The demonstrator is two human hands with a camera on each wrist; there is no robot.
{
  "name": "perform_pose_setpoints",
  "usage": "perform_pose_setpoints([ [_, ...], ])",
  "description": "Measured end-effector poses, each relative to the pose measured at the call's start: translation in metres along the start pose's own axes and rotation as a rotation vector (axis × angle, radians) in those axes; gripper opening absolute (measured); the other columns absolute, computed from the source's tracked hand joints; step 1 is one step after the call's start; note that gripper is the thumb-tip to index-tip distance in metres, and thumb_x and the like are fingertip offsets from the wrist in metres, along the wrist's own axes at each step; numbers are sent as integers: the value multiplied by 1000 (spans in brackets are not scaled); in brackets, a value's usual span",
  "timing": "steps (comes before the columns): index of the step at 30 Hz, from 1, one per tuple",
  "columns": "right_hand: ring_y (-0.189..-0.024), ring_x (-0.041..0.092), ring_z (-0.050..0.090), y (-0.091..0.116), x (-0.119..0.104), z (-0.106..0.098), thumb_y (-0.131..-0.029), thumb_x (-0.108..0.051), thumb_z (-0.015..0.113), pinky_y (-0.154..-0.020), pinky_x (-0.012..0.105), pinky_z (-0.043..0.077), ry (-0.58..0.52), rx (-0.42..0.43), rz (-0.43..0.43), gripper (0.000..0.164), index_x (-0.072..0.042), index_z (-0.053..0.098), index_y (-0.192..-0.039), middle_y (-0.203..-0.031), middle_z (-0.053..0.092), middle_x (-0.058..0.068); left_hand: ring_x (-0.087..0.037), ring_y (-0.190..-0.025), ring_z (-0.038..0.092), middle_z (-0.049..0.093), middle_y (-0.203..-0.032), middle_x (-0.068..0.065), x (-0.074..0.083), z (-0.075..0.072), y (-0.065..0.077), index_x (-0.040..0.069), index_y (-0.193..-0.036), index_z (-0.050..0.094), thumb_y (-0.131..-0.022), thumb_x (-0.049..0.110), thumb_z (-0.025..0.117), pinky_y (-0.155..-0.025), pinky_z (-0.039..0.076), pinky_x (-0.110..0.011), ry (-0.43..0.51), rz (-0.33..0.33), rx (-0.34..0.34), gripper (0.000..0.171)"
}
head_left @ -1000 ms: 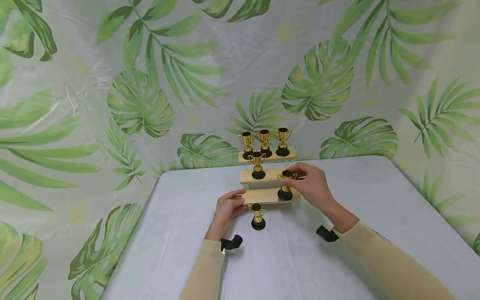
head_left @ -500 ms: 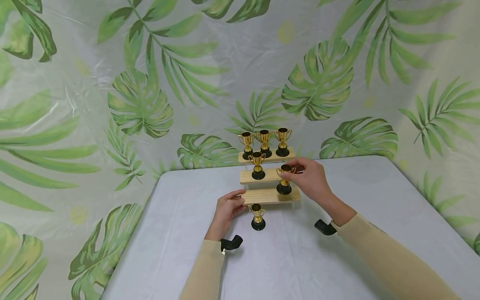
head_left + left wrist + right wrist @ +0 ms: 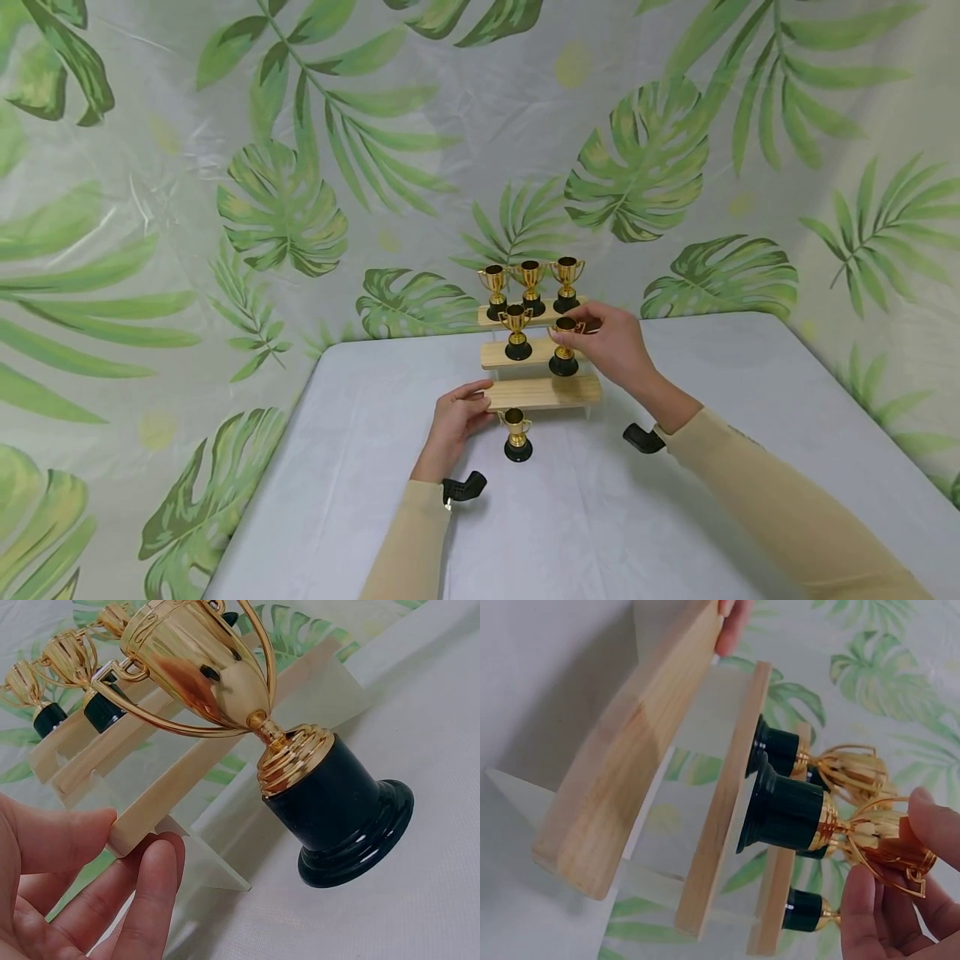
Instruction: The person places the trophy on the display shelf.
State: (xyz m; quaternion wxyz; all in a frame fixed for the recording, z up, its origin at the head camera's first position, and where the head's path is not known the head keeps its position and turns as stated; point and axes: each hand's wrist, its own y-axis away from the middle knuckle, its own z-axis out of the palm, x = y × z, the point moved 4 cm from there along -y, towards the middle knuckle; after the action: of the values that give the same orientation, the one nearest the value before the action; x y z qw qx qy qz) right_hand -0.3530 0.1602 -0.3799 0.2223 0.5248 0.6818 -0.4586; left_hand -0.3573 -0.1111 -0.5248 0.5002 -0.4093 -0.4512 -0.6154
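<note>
My left hand (image 3: 453, 417) pinches the left end of the lowest plank (image 3: 540, 393) of a three-tier wooden display stand, thumb above and fingers below in the left wrist view. My right hand (image 3: 615, 346) holds a small gold trophy cup (image 3: 795, 814) by its bowl, between thumb and fingers. The black base of that trophy is at the middle plank (image 3: 720, 817); whether it touches the wood I cannot tell. Another trophy (image 3: 517, 333) stands on the middle plank's left part. In front of the stand, one more trophy (image 3: 330, 795) stands upright on the table.
Several trophies line up: on the top plank (image 3: 486, 316) stand a left trophy (image 3: 494, 287), a middle trophy (image 3: 531, 287) and a right trophy (image 3: 567, 283). Pale translucent side supports (image 3: 214, 859) carry the planks. A white cloth covers the table (image 3: 360, 467); a leaf-patterned sheet (image 3: 420, 167) hangs behind.
My right hand has lifted the trophy from the lowest plank's right end and brought it up, back and slightly left to the middle plank. My left hand stays on the lowest plank.
</note>
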Motion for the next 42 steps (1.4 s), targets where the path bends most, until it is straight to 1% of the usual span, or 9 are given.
perform_pose_setpoints([
  [3,-82,21,63,-7,-1,0,-80,-38,86,-66,39,53,14,8,-16,38,-14,73,-107,-93,70,1,-18,-87,69,68,-108,-15,-1,0,-1,0,-126,69,-89,-4,67,-80,59,-32,5,4,-5,37],
  [7,-80,20,62,-15,0,0,-81,-38,85,-67,40,52,37,7,-31,38,-14,72,-108,-93,70,2,-19,-87,70,69,-109,-15,-2,0,-1,1,-126,69,-89,-3,68,-82,59,-33,3,-3,-6,37],
  [11,-79,20,62,-21,3,0,-82,-34,85,-67,40,52,47,6,-30,36,-13,72,-108,-92,69,2,-19,-90,70,68,-112,-15,-3,1,0,3,-126,69,-90,-2,68,-84,59,-34,-7,-14,-7,37],
  [14,-78,20,61,-25,3,1,-83,-33,85,-67,41,52,42,6,-27,35,-13,72,-109,-92,69,2,-19,-90,70,68,-112,-16,-3,1,0,3,-127,69,-90,-2,68,-84,59,-34,-12,-12,-10,37],
  [19,-78,20,61,-30,3,3,-82,-34,85,-67,40,52,42,15,-20,38,-13,73,-111,-92,69,2,-19,-89,70,68,-111,-16,-2,1,-1,1,-126,69,-90,-3,67,-84,59,-35,-6,-5,-7,37],
  [24,-79,21,61,-36,5,6,-83,-32,85,-68,41,52,68,32,-13,36,-12,73,-110,-93,69,3,-19,-89,70,68,-111,-16,-1,0,-2,1,-126,69,-90,-3,67,-83,59,-34,-6,-7,-6,36],
  [30,-80,21,61,-39,7,9,-82,-31,86,-69,41,52,59,23,5,36,-12,72,-110,-94,69,4,-18,-90,69,67,-111,-16,-1,0,-1,1,-127,68,-91,-3,67,-83,59,-34,-10,-14,-3,36],
  [34,-79,21,61,-40,10,13,-82,-30,86,-68,41,52,62,12,1,36,-12,72,-110,-94,69,4,-18,-90,69,67,-111,-15,-2,0,0,0,-127,68,-91,-3,67,-83,59,-34,-12,-12,0,36],
  [42,-82,21,61,-42,13,18,-83,-33,85,-69,41,53,66,-5,9,37,-13,71,-111,-96,68,3,-19,-89,70,68,-110,-15,-2,-1,-1,1,-126,69,-90,-3,67,-81,59,-33,-1,-10,10,36],
])
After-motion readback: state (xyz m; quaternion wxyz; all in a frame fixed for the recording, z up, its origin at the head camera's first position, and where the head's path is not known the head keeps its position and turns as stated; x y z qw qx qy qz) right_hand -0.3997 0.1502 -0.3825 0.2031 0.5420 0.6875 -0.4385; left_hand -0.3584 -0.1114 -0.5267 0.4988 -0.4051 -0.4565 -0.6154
